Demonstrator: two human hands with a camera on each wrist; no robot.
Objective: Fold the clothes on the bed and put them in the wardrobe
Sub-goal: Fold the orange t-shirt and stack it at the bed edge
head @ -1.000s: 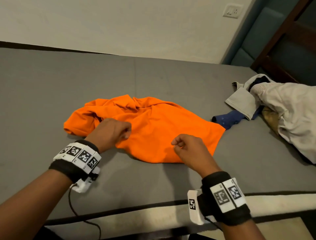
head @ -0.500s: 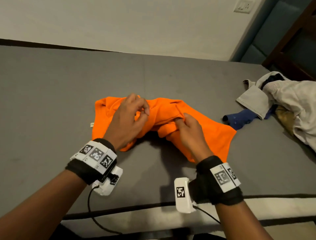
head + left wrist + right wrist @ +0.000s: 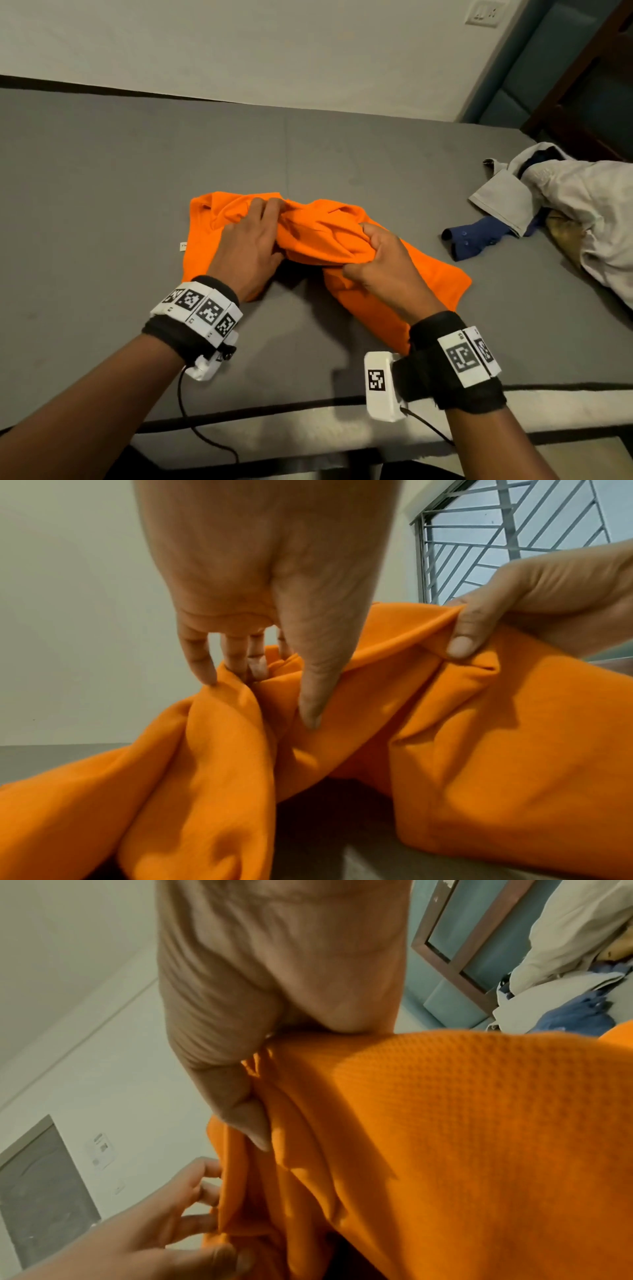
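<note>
My left hand (image 3: 251, 246) pinches a bunched fold of the orange shirt (image 3: 329, 236); my right hand (image 3: 383, 263) grips another fold beside it. The shirt lies mid-bed (image 3: 102, 205), with a heap of clothes (image 3: 565, 205) well to the right.

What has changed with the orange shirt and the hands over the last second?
A second ago the orange shirt lay spread out on the bed with both hands at its near edge. Now the left hand and right hand have moved forward and gathered its middle into a raised bunch, each pinching fabric. The pale clothes pile and blue garment on the right lie as before.
</note>
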